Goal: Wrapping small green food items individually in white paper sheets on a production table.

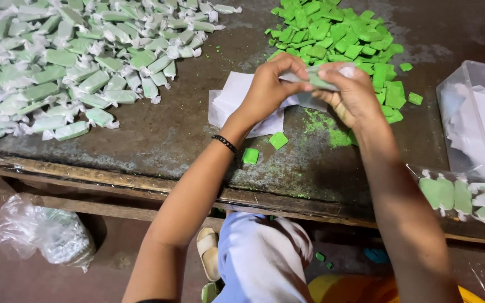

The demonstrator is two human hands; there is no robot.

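I count two hands at work, both mine. My left hand (266, 90) and right hand (350, 92) meet above the dark table (169, 134), and between their fingertips they pinch one green candy piece in a clear wrapper (316, 78). It is held in the air over the stack of white wrapper sheets (237, 98), its long axis running roughly left to right, from one hand across to the other. Each hand closes on one end of it; I cannot see the twisted ends themselves, since the fingers cover them.

Two loose green squares (264, 148) lie on the table just below my left wrist, which wears one black bracelet (224, 143). The heap of bare green pieces (338, 39) at the far right of the table is too dense to count, and my right hand hides its near edge. The heap of wrapped candies (68, 62) at the left is likewise too many to count and is cut off by the left and top edges.

At the right stands one clear plastic tub (470, 76) holding white sheets, cut off by the frame edge. Below it lies a clear bag with wrapped candies (461, 196); I make out about five, though the bag's glare blurs them. One crumpled clear bag (40, 230) sits on the floor at lower left, contents hard to make out. Green crumbs (326, 126) dust the table beneath my right hand.
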